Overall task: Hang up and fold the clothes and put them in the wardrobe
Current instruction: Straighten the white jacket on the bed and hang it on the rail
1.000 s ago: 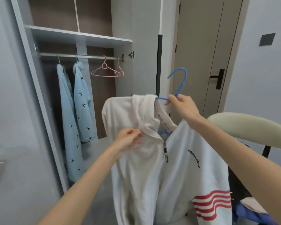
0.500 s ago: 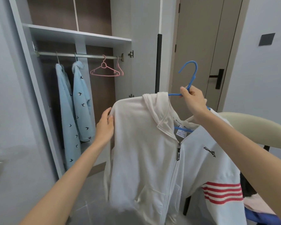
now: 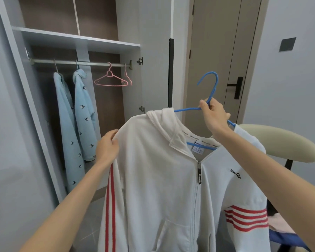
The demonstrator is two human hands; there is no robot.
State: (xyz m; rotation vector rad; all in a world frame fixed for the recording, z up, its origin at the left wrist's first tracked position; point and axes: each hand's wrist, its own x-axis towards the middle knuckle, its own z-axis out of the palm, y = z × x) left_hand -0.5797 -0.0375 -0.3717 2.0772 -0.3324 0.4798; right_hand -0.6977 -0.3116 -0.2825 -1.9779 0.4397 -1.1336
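Hoodie (image 3: 162,179) shoulder between left fingers (image 3: 111,137)

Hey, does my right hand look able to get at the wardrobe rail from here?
Probably yes. The right hand grips the blue hanger carrying the white hoodie, the wardrobe stands open, and the rail shows a bare stretch between the light blue clothes and the pink hangers. Nothing visible blocks the way.

Wardrobe rail (image 3: 91,64), 2 pale-blue garments (image 3: 84,115) (left), 2 pink hangers (image 3: 109,74)
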